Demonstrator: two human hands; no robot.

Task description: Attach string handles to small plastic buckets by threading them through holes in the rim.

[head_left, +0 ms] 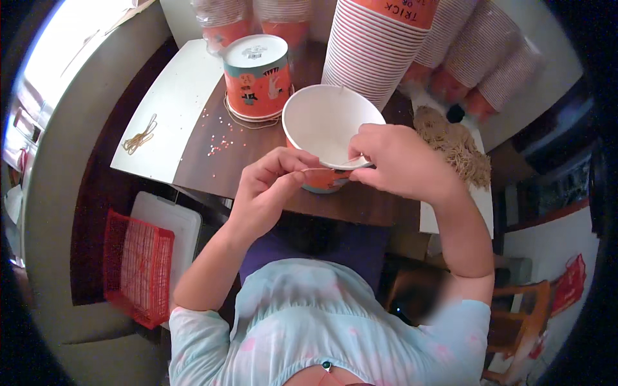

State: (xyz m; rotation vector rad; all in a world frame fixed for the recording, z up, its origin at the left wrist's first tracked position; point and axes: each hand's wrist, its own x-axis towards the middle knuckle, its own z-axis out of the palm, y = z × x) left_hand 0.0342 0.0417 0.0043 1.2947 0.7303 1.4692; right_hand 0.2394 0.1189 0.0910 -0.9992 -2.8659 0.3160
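An open paper bucket (313,122), white inside and orange with printed figures outside, stands upright near the table's front edge. My left hand (267,190) pinches a thin tan cord (317,170) just in front of the bucket. From there the cord runs right to my right hand (405,157), at the bucket's near right rim. Its fingers are closed on the cord, with fingertips at the inner side of the rim and the thumb outside; the exact grip is partly hidden. Behind to the left, an upside-down orange paper bucket (256,87) has cord around its base.
A tall stack of nested buckets (370,55) rises behind. Wrapped stacks (476,45) line the back. A heap of tan cords (454,145) lies at the right, a small cord bundle (140,136) at the left. Small dots (222,145) are scattered there. A red basket (147,264) stands below left.
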